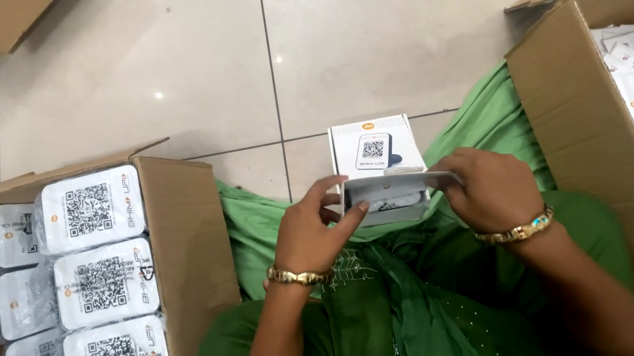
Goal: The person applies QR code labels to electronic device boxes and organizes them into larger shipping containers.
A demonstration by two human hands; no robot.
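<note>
both palm-down hands, left hand (pixel 310 230) and right hand (pixel 493 190), grip closed on the small white box (pixel 379 161).

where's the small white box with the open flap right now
In the head view the small white box sits centre frame, held between the left hand and right hand, above the green lap.

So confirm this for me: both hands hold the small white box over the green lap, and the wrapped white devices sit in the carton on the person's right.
Wrong side. The head view shows the wrapped white devices in the carton on the person's left. Both hands, left hand and right hand, do hold the small white box.
</note>
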